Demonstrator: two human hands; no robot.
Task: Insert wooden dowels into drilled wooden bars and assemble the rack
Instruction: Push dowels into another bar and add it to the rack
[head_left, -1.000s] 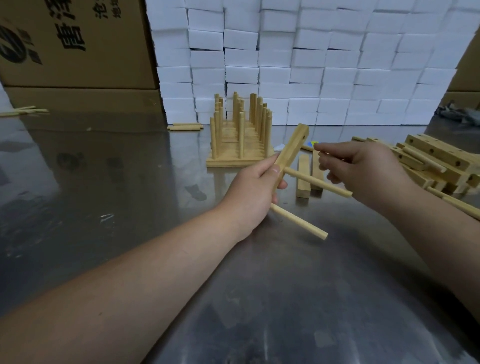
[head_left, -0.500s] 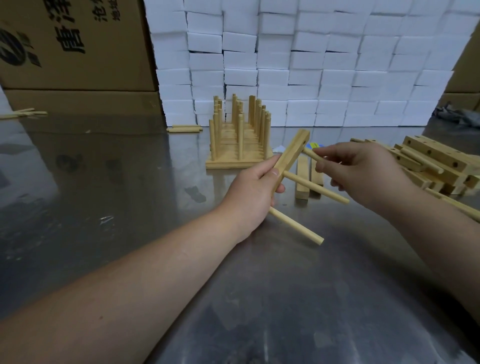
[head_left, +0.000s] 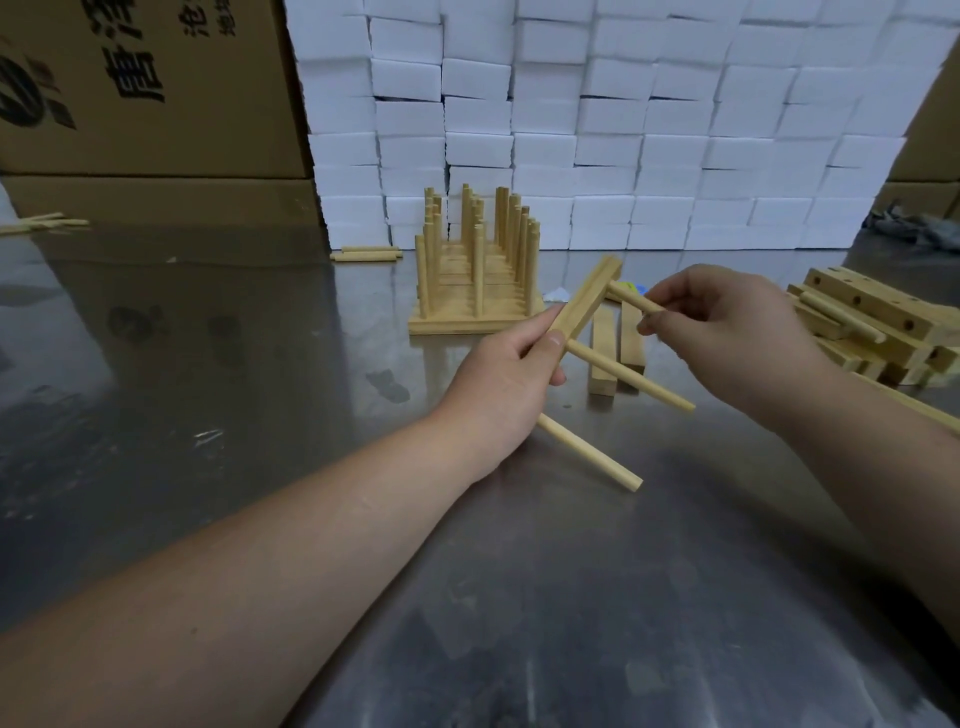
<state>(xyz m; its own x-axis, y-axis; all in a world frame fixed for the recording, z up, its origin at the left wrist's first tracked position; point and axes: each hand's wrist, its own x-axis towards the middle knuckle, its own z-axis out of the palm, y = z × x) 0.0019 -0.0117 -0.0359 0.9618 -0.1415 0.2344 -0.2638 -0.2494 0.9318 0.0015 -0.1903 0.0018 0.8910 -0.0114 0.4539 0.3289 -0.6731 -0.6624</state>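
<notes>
Plainly, the step in hand is filling one bar with its dowels. The left hand (head_left: 498, 384) has its thumb and fingers wrapped round a drilled bar (head_left: 587, 301), held clear of the steel table (head_left: 208, 415) and tilted so its free end points to about 1 o'clock. Two dowels are seated in it and stick out toward 4 o'clock: a middle dowel (head_left: 631, 376) and a lower dowel (head_left: 589, 453) emerging from under the palm.

The right hand (head_left: 732, 332) pinches a third dowel (head_left: 631, 299) between thumb and fingertips, its far tip meeting the bar's face near the upper end. Whether that tip has entered the hole, or only touches the wood, cannot be told from this angle.

My judgement is that the next move calls for lining the dowel square with the hole and pushing it along its own axis while the left hand braces the bar against the push. A skewed push would probably jam it.

A finished rack (head_left: 475, 317) stands at 12 o'clock from the left hand, and two spare bars (head_left: 602, 358) lie on the table just behind the held piece. A pile of drilled bars (head_left: 878, 322) lies at 3 o'clock from the right hand. Loose dowels (head_left: 366, 253) rest at 9 o'clock of the rack, at the foot of the white foam blocks (head_left: 623, 130).
</notes>
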